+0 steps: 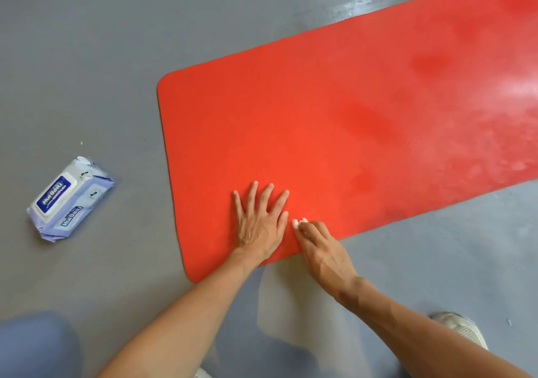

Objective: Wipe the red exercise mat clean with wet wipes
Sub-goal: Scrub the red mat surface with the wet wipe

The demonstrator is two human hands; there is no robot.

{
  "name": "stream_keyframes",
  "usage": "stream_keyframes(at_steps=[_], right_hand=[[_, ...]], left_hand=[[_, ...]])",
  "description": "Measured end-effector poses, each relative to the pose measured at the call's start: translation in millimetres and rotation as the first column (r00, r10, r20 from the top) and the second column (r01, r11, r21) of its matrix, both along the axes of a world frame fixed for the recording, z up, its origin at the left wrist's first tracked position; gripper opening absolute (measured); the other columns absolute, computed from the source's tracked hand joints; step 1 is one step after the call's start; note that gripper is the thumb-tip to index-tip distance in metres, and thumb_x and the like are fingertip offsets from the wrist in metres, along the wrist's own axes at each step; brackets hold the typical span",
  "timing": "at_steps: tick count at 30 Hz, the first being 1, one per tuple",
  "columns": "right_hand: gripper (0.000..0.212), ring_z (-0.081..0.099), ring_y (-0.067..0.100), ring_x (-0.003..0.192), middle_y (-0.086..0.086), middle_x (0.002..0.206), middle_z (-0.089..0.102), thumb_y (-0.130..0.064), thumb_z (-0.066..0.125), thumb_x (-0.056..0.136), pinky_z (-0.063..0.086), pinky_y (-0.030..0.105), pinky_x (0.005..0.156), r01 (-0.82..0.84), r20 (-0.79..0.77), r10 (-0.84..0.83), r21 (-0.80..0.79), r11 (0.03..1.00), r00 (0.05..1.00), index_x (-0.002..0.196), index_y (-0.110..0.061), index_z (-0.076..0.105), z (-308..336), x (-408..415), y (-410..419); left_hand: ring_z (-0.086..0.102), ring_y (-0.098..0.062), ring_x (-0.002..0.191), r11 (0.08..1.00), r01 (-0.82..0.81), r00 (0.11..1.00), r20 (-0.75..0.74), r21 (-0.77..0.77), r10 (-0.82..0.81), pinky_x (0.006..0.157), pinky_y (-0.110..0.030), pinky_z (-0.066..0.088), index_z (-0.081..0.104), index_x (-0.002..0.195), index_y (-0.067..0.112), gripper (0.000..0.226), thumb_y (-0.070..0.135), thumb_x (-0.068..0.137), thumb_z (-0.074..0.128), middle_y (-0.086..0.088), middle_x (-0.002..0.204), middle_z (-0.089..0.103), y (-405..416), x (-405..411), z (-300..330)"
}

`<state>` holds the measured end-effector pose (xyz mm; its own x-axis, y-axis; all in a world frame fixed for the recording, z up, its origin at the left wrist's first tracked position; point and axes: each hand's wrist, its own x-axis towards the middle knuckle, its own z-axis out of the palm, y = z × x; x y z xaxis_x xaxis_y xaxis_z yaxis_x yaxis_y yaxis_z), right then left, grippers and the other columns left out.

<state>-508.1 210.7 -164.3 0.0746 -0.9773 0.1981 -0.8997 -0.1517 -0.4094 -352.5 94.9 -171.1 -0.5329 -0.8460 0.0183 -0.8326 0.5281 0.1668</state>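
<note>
Grey floor [87, 57] fills the view, smooth and painted-looking, with glossy wet-looking streaks toward 1 o'clock and a paler patch at 6 o'clock between the forearms. Across it lies the red exercise mat [334, 121], a long flat sheet with rounded corners and a thin dark edge, running from the centre out to 2 o'clock. Its surface is matte and finely grained near the short end; toward 3 o'clock it turns shiny and mottled, with darker red blotches scattered along its length.

At 9 o'clock, well apart from the mat, a soft lilac pack of wet wipes [70, 200] rests on the floor, crinkled at its ends, with a white flip lid bearing a blue label.

Near the mat's lower edge, at about 6 o'clock from its middle, the left hand [259, 223] lies flat on the red surface, fingers straight and spread. Just beside it, the right hand [323, 249] pinches a small white wipe [298, 222] at the fingertips and presses it to the mat.

A pale mesh shoe [463, 328] shows at 5 o'clock, and a blurred blue shape [37, 345] sits at 7 o'clock.
</note>
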Motion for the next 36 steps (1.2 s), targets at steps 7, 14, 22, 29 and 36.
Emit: stream_keyframes(at_steps=[7, 14, 22, 29, 36], right_hand=[[0.044, 0.054, 0.035, 0.104, 0.012, 0.117, 0.064, 0.011, 0.063, 0.089, 0.056, 0.044, 0.080, 0.437, 0.094, -0.443, 0.080, 0.896, 0.892, 0.132, 0.001, 0.064, 8.9, -75.2, -21.0], [0.033, 0.057, 0.025, 0.103, 0.004, 0.115, 0.063, -0.009, 0.044, 0.104, 0.052, 0.031, 0.096, 0.143, 0.167, -0.155, 0.080, 0.986, 0.974, 0.128, 0.000, 0.065, 17.1, -1.4, 18.4], [0.029, 0.053, 0.029, 0.103, 0.009, 0.115, 0.064, -0.009, 0.054, 0.103, 0.050, 0.032, 0.086, 0.665, 0.149, -0.672, 0.101, 0.740, 0.726, 0.127, -0.002, 0.068, 8.4, -61.7, 0.7], [0.028, 0.057, 0.030, 0.103, 0.007, 0.116, 0.063, -0.005, 0.050, 0.104, 0.052, 0.033, 0.088, 0.422, 0.120, -0.427, 0.066, 0.904, 0.896, 0.128, -0.001, 0.065, 14.0, -35.4, 9.4], [0.019, 0.056, 0.037, 0.100, 0.014, 0.106, 0.066, -0.007, 0.057, 0.102, 0.044, 0.033, 0.088, 0.830, 0.062, -0.831, 0.049, 0.555, 0.553, 0.108, 0.001, 0.073, 4.1, -111.7, 0.7]], left_hand=[[0.031, -0.036, 0.154, 0.998, 0.038, 0.996, -0.080, -0.044, -0.042, 0.127, -0.060, 0.018, 0.054, 0.152, 0.028, 0.053, 0.042, 0.101, 0.049, -0.011, 0.154, 0.051, 5.5, -12.4, 1.9], [0.032, -0.036, 0.154, 0.982, 0.175, 0.977, -0.112, -0.068, -0.181, 0.127, -0.056, 0.020, 0.053, 0.152, 0.017, 0.053, 0.037, 0.104, 0.045, -0.012, 0.154, 0.051, 3.0, -39.7, 1.2], [0.033, -0.035, 0.154, 0.950, 0.303, 0.950, -0.051, -0.079, -0.307, 0.127, -0.055, 0.022, 0.052, 0.153, 0.018, 0.056, 0.040, 0.103, 0.044, -0.011, 0.154, 0.051, -20.5, -60.9, 0.3], [0.034, -0.037, 0.152, 0.911, 0.397, 0.906, -0.110, -0.110, -0.408, 0.126, -0.056, 0.022, 0.052, 0.153, 0.017, 0.056, 0.040, 0.102, 0.045, -0.012, 0.154, 0.051, -37.6, -98.4, -7.9], [0.029, -0.034, 0.155, 0.929, 0.361, 0.923, -0.108, -0.083, -0.368, 0.127, -0.053, 0.021, 0.048, 0.155, 0.019, 0.058, 0.043, 0.103, 0.043, -0.009, 0.158, 0.047, -38.7, -107.7, -15.9]])
